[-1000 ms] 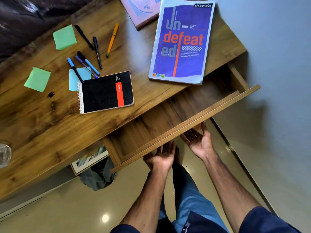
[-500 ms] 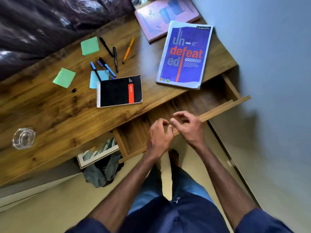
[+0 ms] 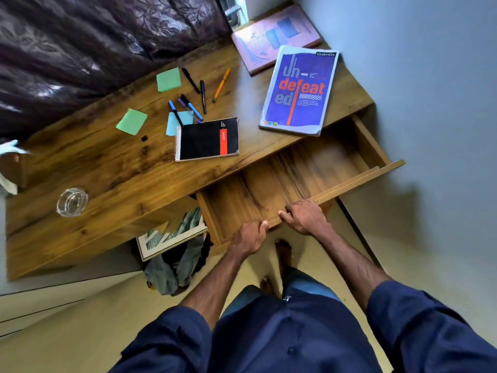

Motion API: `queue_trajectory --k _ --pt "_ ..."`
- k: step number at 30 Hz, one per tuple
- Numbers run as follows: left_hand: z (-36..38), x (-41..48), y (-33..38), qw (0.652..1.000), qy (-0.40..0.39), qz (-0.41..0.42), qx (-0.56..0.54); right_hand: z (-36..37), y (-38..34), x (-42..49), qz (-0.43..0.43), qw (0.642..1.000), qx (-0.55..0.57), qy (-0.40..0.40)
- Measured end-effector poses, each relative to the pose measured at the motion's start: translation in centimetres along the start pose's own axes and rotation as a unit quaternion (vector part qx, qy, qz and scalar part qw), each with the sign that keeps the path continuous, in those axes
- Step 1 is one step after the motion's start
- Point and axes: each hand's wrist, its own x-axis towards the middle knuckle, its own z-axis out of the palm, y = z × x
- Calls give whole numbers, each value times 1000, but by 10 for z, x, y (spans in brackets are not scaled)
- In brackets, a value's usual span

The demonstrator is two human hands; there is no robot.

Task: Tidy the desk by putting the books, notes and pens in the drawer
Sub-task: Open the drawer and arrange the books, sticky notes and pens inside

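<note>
The wooden drawer [image 3: 295,181] stands pulled out from the desk, nothing inside it. My left hand [image 3: 248,236] and my right hand [image 3: 304,215] both grip the top edge of the drawer front, fingers curled over it. On the desk lie a blue "Undefeated" notebook [image 3: 298,90], a pink book [image 3: 274,37] behind it, a black spiral notepad [image 3: 208,140], several pens [image 3: 193,103], an orange pen [image 3: 222,84], two green sticky notes [image 3: 169,79] [image 3: 131,121] and a light blue note [image 3: 178,122].
A glass [image 3: 72,201] stands at the desk's left front. A small black cap [image 3: 144,138] lies near the green note. A dark curtain [image 3: 80,49] hangs behind the desk, a wall on the right. Under the desk sit a framed picture [image 3: 172,234] and a cloth bag [image 3: 174,267].
My hands rose from under the drawer front to its top edge and now grip it. The drawer has come further out. The view pulled back and up.
</note>
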Motion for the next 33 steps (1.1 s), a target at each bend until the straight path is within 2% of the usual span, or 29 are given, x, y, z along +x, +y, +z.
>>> queue_trajectory --k 14,25,28,33 --pt "89 -108 20 1000 -5 19 4 57 11 -124 44 999 15 -21" --pt "126 -151 33 995 -99 10 12 83 26 -200 57 995 37 -72" --pt "127 -158 39 995 -98 -3 -2 82 25 -207 51 995 38 -74" --pt "127 -171 33 995 -87 14 -38 66 23 -196 71 987 35 -142"
